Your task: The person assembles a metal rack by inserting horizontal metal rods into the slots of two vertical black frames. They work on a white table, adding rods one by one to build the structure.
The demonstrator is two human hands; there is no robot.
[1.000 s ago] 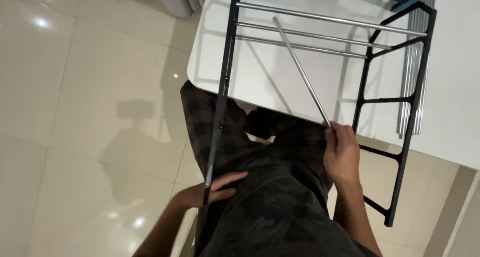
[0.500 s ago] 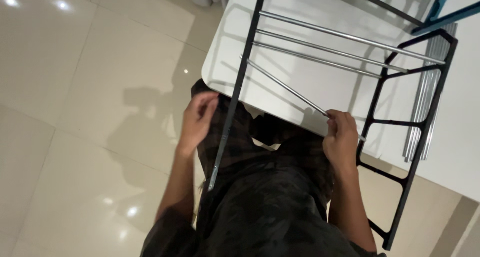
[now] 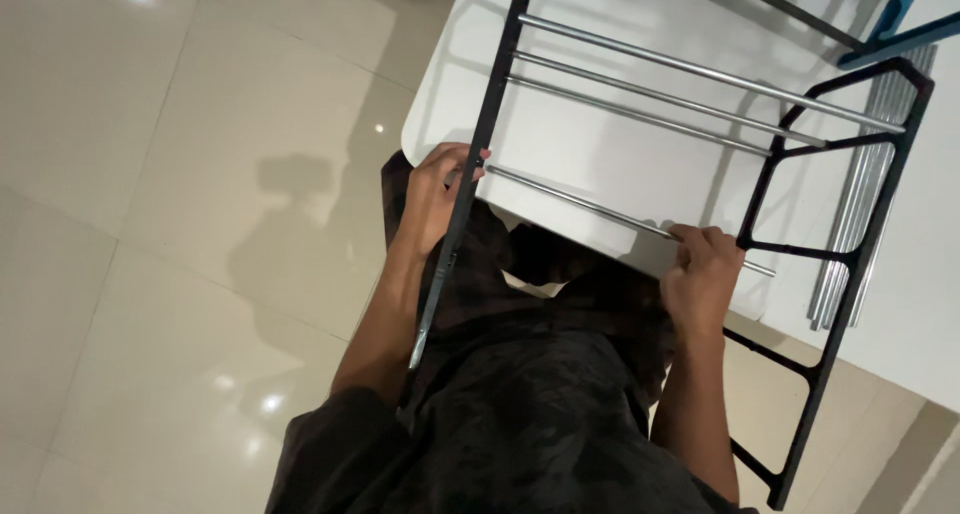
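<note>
- The rack is a black metal frame with shiny silver rods running across it; it lies tilted over the edge of a white table and reaches down past the person's lap.
- Its left side bar is a long, straight black strip, running from the table top down to the person's knee.
- Its right side piece is a black frame with angled struts and open gaps.
- 3 silver rods already span the 2 sides near the top, close together and roughly parallel.
- A 4th rod sits lower, slanting from the left side bar towards the right side piece.
- The left hand wraps the left side bar, fingers curled around it just where the 4th rod's end meets it.
- The right hand grips the other end of that rod, fingers pressed together over it.
- A bundle of spare rods lies on the table behind the right side piece.
- The floor is glossy pale tile.
</note>
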